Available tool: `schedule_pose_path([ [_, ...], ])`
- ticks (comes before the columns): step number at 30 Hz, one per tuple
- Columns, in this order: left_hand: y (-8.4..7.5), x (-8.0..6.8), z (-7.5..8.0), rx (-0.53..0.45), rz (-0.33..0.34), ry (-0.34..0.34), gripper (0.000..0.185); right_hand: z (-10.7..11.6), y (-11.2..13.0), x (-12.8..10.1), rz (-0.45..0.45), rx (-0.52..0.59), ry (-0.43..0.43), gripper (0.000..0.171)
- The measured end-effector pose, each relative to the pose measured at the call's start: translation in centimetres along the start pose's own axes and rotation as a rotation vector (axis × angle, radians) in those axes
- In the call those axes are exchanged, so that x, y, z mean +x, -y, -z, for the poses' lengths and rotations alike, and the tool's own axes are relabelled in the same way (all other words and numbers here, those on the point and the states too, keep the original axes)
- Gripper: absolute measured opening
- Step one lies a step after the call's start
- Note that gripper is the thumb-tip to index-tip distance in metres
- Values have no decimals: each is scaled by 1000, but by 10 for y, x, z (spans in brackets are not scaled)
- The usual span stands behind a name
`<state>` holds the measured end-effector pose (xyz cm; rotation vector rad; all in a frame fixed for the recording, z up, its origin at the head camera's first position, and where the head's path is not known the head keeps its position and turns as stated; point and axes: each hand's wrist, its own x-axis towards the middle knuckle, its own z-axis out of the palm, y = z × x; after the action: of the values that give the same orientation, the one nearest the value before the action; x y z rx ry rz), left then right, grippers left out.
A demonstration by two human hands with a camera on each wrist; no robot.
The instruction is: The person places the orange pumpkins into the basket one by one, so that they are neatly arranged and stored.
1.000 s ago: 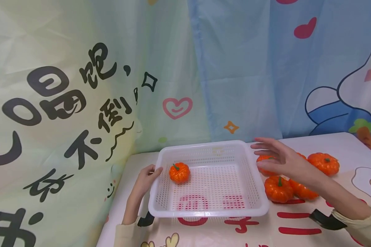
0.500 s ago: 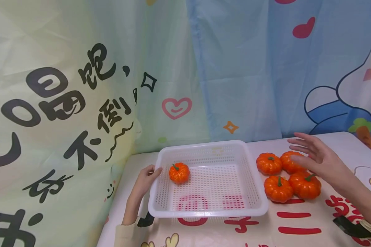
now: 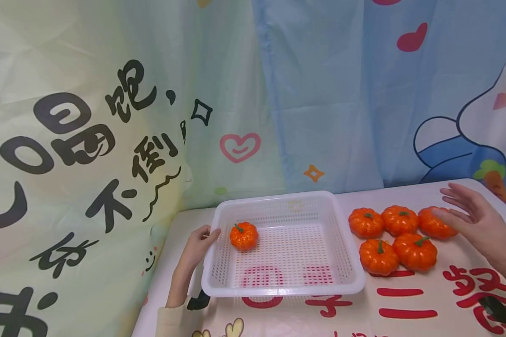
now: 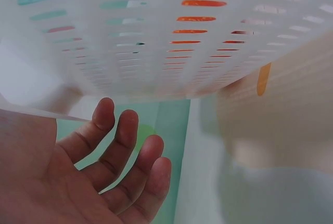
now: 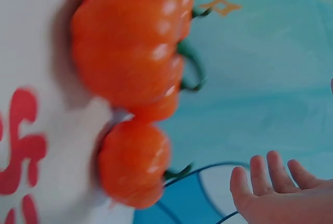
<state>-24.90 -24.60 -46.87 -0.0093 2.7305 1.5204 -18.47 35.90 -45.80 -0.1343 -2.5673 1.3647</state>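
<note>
A white plastic basket (image 3: pixel 283 292) has a small orange pumpkin (image 3: pixel 243 236) inside, near its left wall. At the basket's left rim, my left hand (image 3: pixel 199 243) holds on with the thumb over the edge; its fingers (image 4: pixel 127 130) show below the rim in the left wrist view. My right hand (image 3: pixel 480 224) hovers over the right side of the table with fingers spread and nothing held. Nearest to it is a pumpkin (image 3: pixel 434 223), partly overlapped by the thumb. Several more orange pumpkins, such as one with a curled green stem (image 3: pixel 415 252), sit grouped right of the basket.
A printed cloth (image 3: pixel 406 313) with red lettering covers the table (image 3: pixel 373 199). Behind the table hangs a blue curtain (image 3: pixel 329 103), and a pale curtain (image 3: pixel 67 196) with black lettering runs along the left side.
My right hand has moved steadily right from beside the basket, passing over the pumpkins and uncovering them. The left hand, the basket and the pumpkin inside stay in place.
</note>
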Motion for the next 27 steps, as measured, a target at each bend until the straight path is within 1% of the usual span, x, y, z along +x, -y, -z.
schedule_pose_path([
  [6, 1, 1, 0, 3, -2, 0, 28, 6, -33, 8, -86, -60, -41, 84],
  [12, 2, 2, 0, 9, 14, 6, 26, 5, -62, 10, -133, -77, -49, 88],
  [20, 2, 1, -1, 8, 20, 9, 25, 5, -83, 12, -181, -61, 12, 91],
  [23, 3, 1, -1, 9, 12, 7, 25, 4, -87, 15, -201, -98, 39, 93],
  [27, 3, 3, -1, 0, 1, 3, 26, 2, -92, 19, -196, -147, 66, 96],
])
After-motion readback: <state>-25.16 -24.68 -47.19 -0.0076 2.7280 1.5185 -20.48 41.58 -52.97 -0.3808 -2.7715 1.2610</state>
